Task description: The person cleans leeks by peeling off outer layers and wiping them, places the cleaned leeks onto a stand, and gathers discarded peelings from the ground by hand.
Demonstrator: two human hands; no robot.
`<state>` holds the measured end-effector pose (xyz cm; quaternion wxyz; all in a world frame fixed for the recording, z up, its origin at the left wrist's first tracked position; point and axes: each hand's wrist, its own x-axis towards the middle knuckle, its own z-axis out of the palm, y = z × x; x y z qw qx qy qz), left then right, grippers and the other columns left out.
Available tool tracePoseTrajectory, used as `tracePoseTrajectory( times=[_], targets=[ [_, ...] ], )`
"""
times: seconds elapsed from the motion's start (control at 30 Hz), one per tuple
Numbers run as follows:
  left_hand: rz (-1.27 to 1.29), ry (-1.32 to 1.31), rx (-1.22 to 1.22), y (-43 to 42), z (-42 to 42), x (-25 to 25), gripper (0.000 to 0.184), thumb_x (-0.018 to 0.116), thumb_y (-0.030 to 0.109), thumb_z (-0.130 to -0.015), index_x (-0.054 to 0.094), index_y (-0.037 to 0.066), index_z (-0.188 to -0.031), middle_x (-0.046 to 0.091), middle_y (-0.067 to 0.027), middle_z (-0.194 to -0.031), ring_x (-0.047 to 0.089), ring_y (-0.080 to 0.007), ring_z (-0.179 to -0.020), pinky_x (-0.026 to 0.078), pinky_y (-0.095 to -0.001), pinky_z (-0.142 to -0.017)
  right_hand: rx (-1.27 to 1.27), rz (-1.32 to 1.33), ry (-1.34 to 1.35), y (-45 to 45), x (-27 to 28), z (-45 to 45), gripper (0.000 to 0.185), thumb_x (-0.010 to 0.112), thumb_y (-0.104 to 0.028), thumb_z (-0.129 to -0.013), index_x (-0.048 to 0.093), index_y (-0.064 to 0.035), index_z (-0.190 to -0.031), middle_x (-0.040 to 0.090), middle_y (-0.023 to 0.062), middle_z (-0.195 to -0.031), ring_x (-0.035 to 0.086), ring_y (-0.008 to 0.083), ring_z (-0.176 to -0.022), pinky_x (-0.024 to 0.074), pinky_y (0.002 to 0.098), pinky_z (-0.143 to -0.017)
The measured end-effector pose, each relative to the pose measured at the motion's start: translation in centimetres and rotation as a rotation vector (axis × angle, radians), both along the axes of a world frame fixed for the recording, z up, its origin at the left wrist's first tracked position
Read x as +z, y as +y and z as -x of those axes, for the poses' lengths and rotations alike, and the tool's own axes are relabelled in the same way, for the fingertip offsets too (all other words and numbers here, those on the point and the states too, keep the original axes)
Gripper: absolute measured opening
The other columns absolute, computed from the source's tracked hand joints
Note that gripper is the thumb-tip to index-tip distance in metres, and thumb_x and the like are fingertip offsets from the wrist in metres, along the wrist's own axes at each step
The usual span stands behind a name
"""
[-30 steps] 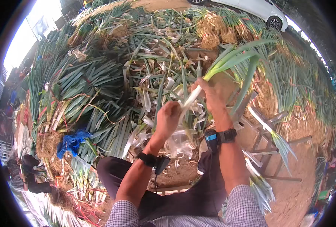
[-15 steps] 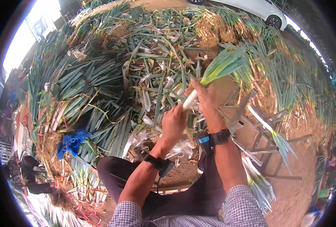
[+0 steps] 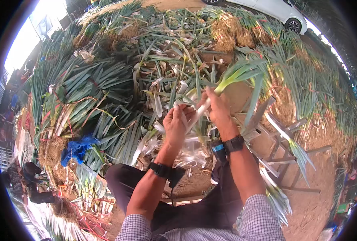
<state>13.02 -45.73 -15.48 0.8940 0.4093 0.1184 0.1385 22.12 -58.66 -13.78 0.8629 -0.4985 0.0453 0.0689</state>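
Observation:
A leek (image 3: 226,80) slants up and to the right in front of me, white stem low and green leaves high. My right hand (image 3: 217,107) is closed around its white stem just below the leaves. One long green leaf (image 3: 257,94) droops from the leek's right side. My left hand (image 3: 176,122) is beside the lower stem, its fingers pinched together. A pale bit shows at those fingertips, too small to name. Below the hands lie white peelings (image 3: 190,150).
Trimmed leaves (image 3: 166,64) cover the ground ahead. Leek bundles (image 3: 82,80) are heaped at left, with more bundles (image 3: 283,100) at right. A metal rack (image 3: 281,156) holding a single leek (image 3: 285,132) stands right. Blue netting (image 3: 80,150) lies left; a white car (image 3: 266,10) is behind.
My left hand has moved up and slightly left along the stem, its fingers now pinched upward. A green leaf now hangs away from the leek's top. My right hand keeps its hold.

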Motion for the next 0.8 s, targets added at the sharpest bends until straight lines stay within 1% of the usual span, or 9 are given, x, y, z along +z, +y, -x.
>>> tracePoseTrajectory(
  times=[0.1,0.2,0.27,0.37,0.53,0.63,0.67,0.77,0.8],
  targets=[
    [-0.06,-0.049,-0.192,3.0,2.1,0.7,0.031,0.049,0.029,-0.104,0.061,0.001,-0.107,0.064,-0.0049,-0.08,0.065,-0.0155,-0.076,0.054,-0.0288,-0.067,-0.143,-0.08,0.123,-0.3,-1.0,-1.9,0.023,0.064,-0.022,-0.095,0.052,-0.0043,-0.086,0.051,0.004,-0.063,0.051,0.0163,-0.05,0.0472,0.0357,-0.045],
    [-0.122,0.012,-0.173,4.1,4.3,2.7,0.03,0.049,0.028,-0.104,0.062,0.001,-0.104,0.054,0.0001,-0.07,0.05,-0.0095,-0.059,0.044,-0.026,-0.055,-0.219,-0.229,0.209,-1.0,-2.2,-4.5,0.03,0.061,-0.024,-0.097,0.046,-0.0073,-0.079,0.042,0.0027,-0.058,0.04,0.0154,-0.046,0.0373,0.0352,-0.042],
    [-0.246,-0.008,-0.177,4.9,5.8,3.6,0.03,0.047,0.027,-0.105,0.063,0.001,-0.1,0.048,0.0018,-0.065,0.042,-0.0076,-0.054,0.036,-0.0249,-0.052,-0.22,-0.225,0.219,-1.0,-2.8,-4.9,0.029,0.062,-0.024,-0.097,0.046,-0.0069,-0.079,0.043,0.0028,-0.057,0.041,0.0158,-0.045,0.0378,0.0352,-0.042],
    [-0.591,0.024,-0.111,5.7,8.4,4.1,0.032,0.047,0.028,-0.105,0.063,0.001,-0.098,0.044,0.0032,-0.061,0.04,-0.0074,-0.053,0.036,-0.0254,-0.052,-0.214,-0.207,0.196,-0.7,-3.3,-5.0,0.029,0.062,-0.023,-0.097,0.046,-0.007,-0.078,0.043,0.0032,-0.056,0.041,0.016,-0.044,0.0378,0.0352,-0.042],
    [-0.717,-0.009,-0.025,5.8,11.7,4.5,0.031,0.048,0.027,-0.105,0.063,0.001,-0.098,0.042,0.0035,-0.058,0.037,-0.0056,-0.052,0.034,-0.0245,-0.051,-0.213,-0.116,0.174,-1.0,-3.6,-5.3,0.033,0.062,-0.023,-0.096,0.045,-0.0083,-0.072,0.044,0.0034,-0.055,0.041,0.0156,-0.044,0.0393,0.0346,-0.043],
    [-0.575,0.098,0.088,7.4,14.2,6.7,0.031,0.049,0.026,-0.105,0.064,0.001,-0.098,0.044,0.0043,-0.056,0.037,-0.0041,-0.051,0.032,-0.0232,-0.049,-0.241,-0.018,-0.069,-6.4,-6.7,-6.7,0.027,0.063,-0.029,-0.096,0.049,-0.0109,-0.082,0.042,-0.0004,-0.062,0.041,0.0115,-0.052,0.0414,0.0304,-0.051],
    [-0.692,0.177,-0.104,9.5,14.5,7.6,0.026,0.053,0.021,-0.102,0.061,-0.001,-0.114,0.057,-0.0013,-0.073,0.053,-0.01,-0.063,0.044,-0.0249,-0.06,-0.294,-0.046,-0.052,-6.9,-6.5,-6.8,0.027,0.063,-0.029,-0.096,0.049,-0.0111,-0.082,0.041,-0.0006,-0.061,0.041,0.0115,-0.052,0.0413,0.0305,-0.051],
    [-0.93,0.015,-0.036,8.4,11.8,2.4,0.041,0.06,0.015,-0.097,0.05,-0.001,-0.134,0.063,-0.0092,-0.102,0.063,-0.0182,-0.092,0.05,-0.0292,-0.082,-0.388,-0.095,-0.038,-7.7,-3.5,-7.1,0.027,0.063,-0.027,-0.096,0.05,-0.0102,-0.08,0.041,-0.0004,-0.061,0.041,0.0123,-0.052,0.0411,0.0316,-0.05],
    [-1.331,-0.016,-0.091,8.9,10.9,1.5,0.06,0.066,0.012,-0.093,0.038,-0.001,-0.144,0.056,-0.0143,-0.131,0.056,-0.0227,-0.118,0.045,-0.032,-0.099,-0.385,-0.094,-0.046,-7.5,-2.3,-6.6,0.029,0.064,-0.027,-0.096,0.05,-0.0092,-0.078,0.043,0.0001,-0.063,0.041,0.013,-0.053,0.041,0.0324,-0.049]
  ],
)
